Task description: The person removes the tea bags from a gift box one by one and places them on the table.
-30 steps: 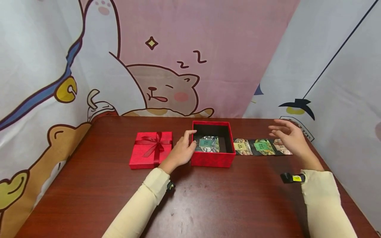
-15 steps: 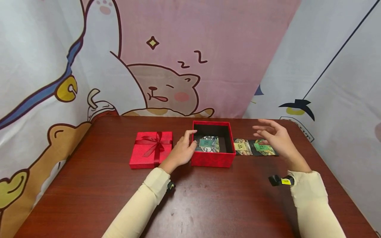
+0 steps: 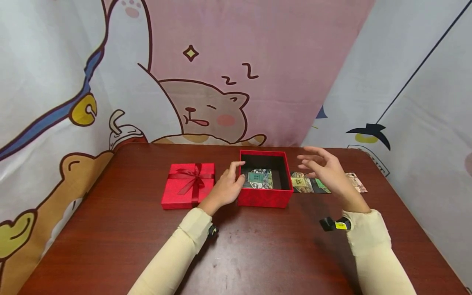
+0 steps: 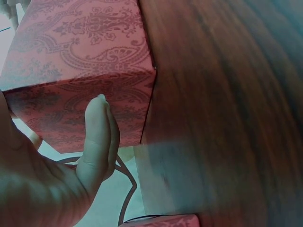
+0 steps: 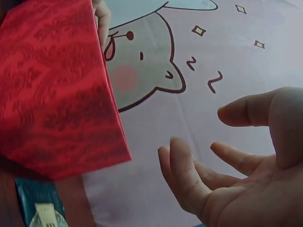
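An uncovered red gift box (image 3: 264,198) with a dark inside stands near the middle of the table. A flat packet with a green label (image 3: 260,178) lies in it. My left hand (image 3: 225,187) holds the box's left wall, thumb over the rim, with other fingers along the outside in the left wrist view. My right hand (image 3: 327,170) hovers right of the box, fingers loosely bent and nothing held. Below it, a yellow-labelled packet (image 3: 302,183), a partly covered green-labelled packet (image 3: 321,186) and a pale packet (image 3: 357,182) lie in a row.
The red lid with a ribbon bow (image 3: 188,186) lies left of the box, close to the left forearm. A cartoon-printed cloth (image 3: 280,82) hangs behind the brown table (image 3: 250,254) and along its sides.
My right hand has moved left toward the box, over the row of packets, uncovering the pale packet at the right end. The left hand stays at the box wall.
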A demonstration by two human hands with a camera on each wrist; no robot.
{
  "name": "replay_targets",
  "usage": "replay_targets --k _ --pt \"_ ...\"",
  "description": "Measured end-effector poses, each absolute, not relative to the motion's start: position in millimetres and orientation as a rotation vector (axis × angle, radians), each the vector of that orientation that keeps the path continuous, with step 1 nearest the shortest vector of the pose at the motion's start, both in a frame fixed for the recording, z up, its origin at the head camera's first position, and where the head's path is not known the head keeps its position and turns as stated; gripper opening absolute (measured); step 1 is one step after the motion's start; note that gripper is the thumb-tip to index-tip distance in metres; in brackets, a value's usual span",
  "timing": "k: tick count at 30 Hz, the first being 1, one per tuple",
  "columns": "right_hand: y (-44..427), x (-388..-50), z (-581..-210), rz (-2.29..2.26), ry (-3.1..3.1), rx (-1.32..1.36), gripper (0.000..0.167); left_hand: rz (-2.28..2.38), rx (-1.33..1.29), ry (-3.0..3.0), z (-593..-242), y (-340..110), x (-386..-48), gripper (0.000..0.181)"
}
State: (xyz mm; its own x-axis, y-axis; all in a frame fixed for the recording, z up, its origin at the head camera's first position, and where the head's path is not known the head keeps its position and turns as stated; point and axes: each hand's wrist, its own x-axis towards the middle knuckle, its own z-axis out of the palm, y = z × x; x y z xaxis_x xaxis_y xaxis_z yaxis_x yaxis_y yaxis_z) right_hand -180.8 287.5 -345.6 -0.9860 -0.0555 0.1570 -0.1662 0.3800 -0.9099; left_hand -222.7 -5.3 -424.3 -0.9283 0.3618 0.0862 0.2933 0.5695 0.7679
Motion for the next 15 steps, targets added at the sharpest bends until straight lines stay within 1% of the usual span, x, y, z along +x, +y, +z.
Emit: replay_targets --k 15 --pt "242 -191 -348 1.739 -2.599 0.255 0.049 1.296 0.569 2.710 -425 -5 -223 0.048"
